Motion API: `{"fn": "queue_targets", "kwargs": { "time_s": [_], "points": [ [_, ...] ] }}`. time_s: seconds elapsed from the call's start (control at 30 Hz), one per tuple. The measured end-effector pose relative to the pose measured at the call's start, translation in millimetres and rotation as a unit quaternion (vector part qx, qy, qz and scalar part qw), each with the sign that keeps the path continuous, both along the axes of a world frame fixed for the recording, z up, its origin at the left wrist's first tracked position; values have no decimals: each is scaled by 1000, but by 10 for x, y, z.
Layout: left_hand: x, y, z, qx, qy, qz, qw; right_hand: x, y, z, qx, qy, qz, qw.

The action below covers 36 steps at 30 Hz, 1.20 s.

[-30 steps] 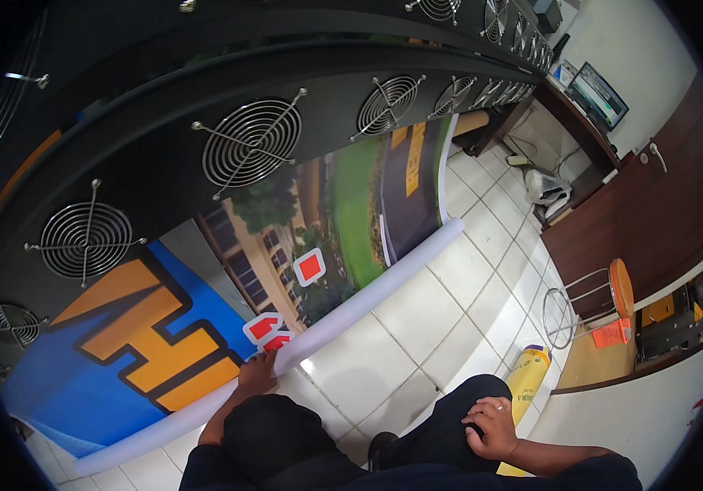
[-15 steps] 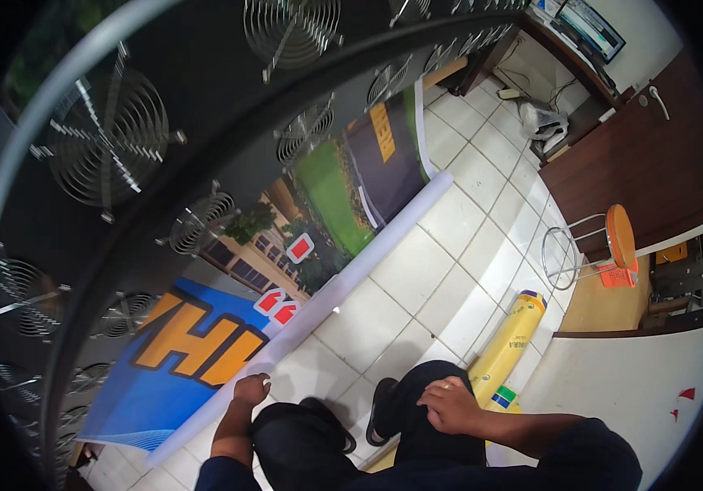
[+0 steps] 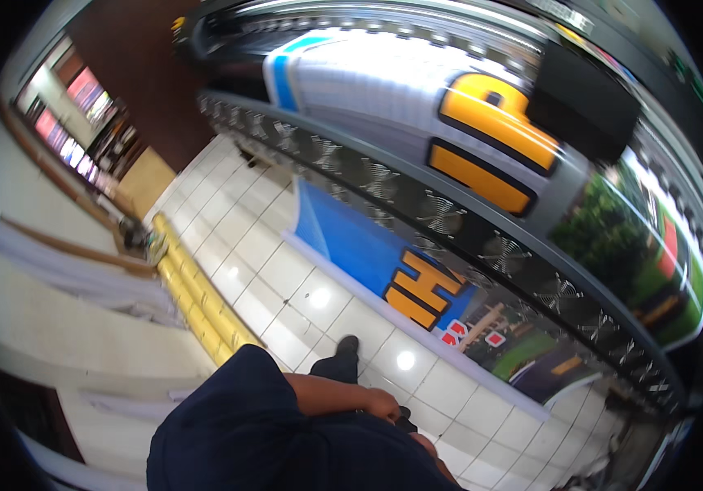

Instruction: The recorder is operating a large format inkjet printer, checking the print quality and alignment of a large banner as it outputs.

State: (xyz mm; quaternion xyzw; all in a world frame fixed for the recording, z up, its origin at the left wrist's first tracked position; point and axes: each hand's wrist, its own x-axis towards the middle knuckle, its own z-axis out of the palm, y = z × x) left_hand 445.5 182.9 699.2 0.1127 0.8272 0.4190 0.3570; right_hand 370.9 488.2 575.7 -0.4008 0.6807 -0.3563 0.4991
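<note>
My left hand (image 3: 382, 404) is held low in front of my body, with the forearm crossing from the left. Its fingers look curled, but blur and the angle hide whether they close on anything. Only a part of my right hand (image 3: 423, 444) shows beside it, its fingers out of sight. Both hands are apart from the printed banner (image 3: 343, 237), which hangs under a wide-format printer (image 3: 605, 274) with its white lower edge rolled near the floor. More of the banner, with large yellow lettering, lies over the printer's upper bed beside a black carriage (image 3: 585, 98).
Wire-guarded fans (image 3: 439, 214) line the printer's front. Long yellow rolls (image 3: 204, 307) lie along the wall at left, near a wooden strip (image 3: 81, 245) and white sheeting (image 3: 81, 282). A brown door (image 3: 135, 74) stands beyond. White floor tiles (image 3: 286, 286) run between the rolls and the printer.
I have gone from sitting or crouching low to standing, and my view has swung left. My left hand has left the banner's rolled edge; my right hand is off my knee.
</note>
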Motion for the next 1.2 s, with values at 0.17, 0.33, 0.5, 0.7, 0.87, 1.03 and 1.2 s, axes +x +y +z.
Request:
{"fn": "queue_targets", "kwargs": {
  "time_s": [0.17,0.33,0.5,0.7,0.87,1.03,1.2],
  "points": [
    [1208,-1211,-332,-203,-67,155,965,-927,834,-296,250,286,-22,925],
    [2831,-2424,-451,-264,-222,193,919,-463,-635,481,330,267,-34,905],
    [4489,-2844,-958,-143,-343,227,900,266,-2535,1183,240,159,-38,957],
    [4665,-3017,-865,-23,-486,244,839,934,-3341,1584,127,12,-166,978],
    [4322,-3211,-1505,39,-262,196,944,846,-3299,1321,117,104,-164,974],
    [3789,-3763,-1634,-22,-323,138,936,1029,-2370,945,282,145,-159,935],
    [2336,-3954,-961,-107,-279,7,954,1449,-1064,685,351,37,-285,891]
  ]
}}
